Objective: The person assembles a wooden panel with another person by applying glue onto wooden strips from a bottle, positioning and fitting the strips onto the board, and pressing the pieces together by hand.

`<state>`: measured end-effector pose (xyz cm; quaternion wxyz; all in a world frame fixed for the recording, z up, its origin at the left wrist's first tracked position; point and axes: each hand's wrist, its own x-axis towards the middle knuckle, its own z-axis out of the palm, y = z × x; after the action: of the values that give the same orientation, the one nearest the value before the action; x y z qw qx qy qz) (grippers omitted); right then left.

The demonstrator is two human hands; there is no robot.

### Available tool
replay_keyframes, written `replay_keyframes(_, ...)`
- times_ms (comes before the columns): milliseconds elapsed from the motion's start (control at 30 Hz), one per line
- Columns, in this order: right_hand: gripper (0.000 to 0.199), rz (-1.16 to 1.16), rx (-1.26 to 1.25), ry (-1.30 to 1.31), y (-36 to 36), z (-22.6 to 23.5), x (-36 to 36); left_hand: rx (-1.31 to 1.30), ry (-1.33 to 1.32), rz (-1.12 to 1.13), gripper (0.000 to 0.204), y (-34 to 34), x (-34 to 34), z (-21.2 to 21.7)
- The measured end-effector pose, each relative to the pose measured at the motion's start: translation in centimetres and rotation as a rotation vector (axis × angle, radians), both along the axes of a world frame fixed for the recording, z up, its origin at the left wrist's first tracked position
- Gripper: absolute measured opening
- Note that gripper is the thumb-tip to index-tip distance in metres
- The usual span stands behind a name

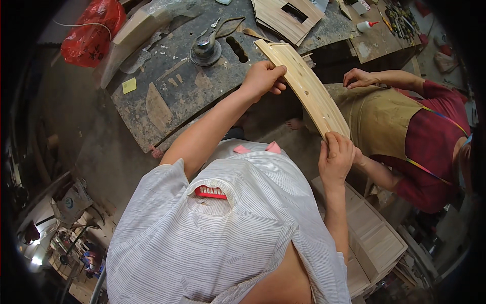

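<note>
The curved wooden slat [304, 86] is held in the air above the counter's [167, 96] near edge, running from twelve o'clock down toward four. The left hand [263, 78] grips its upper end and the right hand [335, 157] clasps its lower end — a hold at both ends that keeps the long piece steady. At three o'clock a co-worker's hand [358, 77] rests on an apron.
</note>
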<state>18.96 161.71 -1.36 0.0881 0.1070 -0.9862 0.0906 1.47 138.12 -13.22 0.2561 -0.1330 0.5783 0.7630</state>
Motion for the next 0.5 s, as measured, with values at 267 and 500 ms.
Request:
replay_keyframes(267,0.025,-0.017,0.007,0.013,0.2,-0.9,0.1,-0.067,0.003,-0.027,0.032,0.1,-0.2,-0.1)
replay_keyframes(500,0.027,-0.024,-0.004,0.016,0.5,-1.8,-0.1,-0.071,0.008,-0.023,0.033,0.2,-0.4,0.1)
